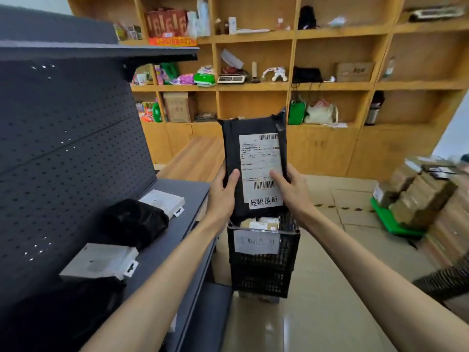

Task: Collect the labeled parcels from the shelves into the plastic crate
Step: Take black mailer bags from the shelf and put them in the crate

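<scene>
I hold a black parcel (232, 148) upright in front of me, its white shipping label with barcodes and handwritten characters facing me. My left hand (223, 194) grips its lower left edge, thumb on the front. My right hand (291, 189) grips the lower right edge, thumb on the label. Right below the parcel stands the black plastic crate (264, 265) with a white paper sign on its side and several parcels inside. On the grey shelf (187, 196) at my left lie a black bagged parcel (134, 222) and two white boxes (163, 201) (101, 260).
A grey pegboard shelving unit (71, 148) fills the left. Wooden shelves (291, 87) with mixed goods line the back wall. Stacked cardboard boxes (426, 196) sit on a green cart at the right. Tiled floor (330, 313) lies around the crate.
</scene>
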A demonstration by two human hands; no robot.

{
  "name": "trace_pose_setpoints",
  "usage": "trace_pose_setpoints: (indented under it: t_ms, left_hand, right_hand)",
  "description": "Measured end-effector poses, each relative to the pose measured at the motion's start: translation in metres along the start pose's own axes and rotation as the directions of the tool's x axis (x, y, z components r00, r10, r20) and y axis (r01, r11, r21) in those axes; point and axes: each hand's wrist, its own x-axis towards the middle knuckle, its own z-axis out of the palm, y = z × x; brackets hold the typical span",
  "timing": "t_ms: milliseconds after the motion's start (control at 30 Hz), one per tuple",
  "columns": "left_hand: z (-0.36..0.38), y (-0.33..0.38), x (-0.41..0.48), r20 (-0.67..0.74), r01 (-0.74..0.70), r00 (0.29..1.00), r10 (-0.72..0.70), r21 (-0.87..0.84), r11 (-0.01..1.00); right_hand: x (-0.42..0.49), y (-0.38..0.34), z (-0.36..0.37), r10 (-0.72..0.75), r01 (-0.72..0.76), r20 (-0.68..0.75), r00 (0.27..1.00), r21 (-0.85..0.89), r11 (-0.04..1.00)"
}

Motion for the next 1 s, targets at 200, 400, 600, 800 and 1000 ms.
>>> trace_pose_setpoints:
  t_ms: [200, 400, 600, 800, 1000]
  left_hand:
    - [0.045, -0.023, 0.095, 0.057, 0.029, 0.998, -0.03, 0.016, 0.999]
    - [0.087, -0.054, 0.183, 0.034, 0.072, 0.997, -0.073, 0.021, 0.997]
    - [0.109, -0.126, 0.263, 0.026, 0.102, 0.994, -0.108, 0.186, 0.977]
    - [0.119, -0.193, 0.32, 0.108, 0.174, 0.972, -0.207, 0.257, 0.951]
    - [0.127, -0.293, 0.366, 0.165, 0.341, 0.903, -0.397, 0.287, 0.895]
  right_hand:
    - [0.093, 0.027, -0.032, -0.027, 0.026, -0.038, 0.999, -0.028, 0.999]
    - [0.186, 0.055, -0.056, -0.018, 0.014, -0.045, 0.999, -0.07, 0.997]
    - [0.246, 0.106, -0.068, 0.085, -0.092, -0.08, 0.993, -0.086, 0.992]
    - [0.298, 0.177, -0.063, 0.229, -0.243, -0.131, 0.965, -0.097, 0.965]
    - [0.346, 0.26, -0.055, 0.389, -0.417, -0.178, 0.904, -0.163, 0.894]
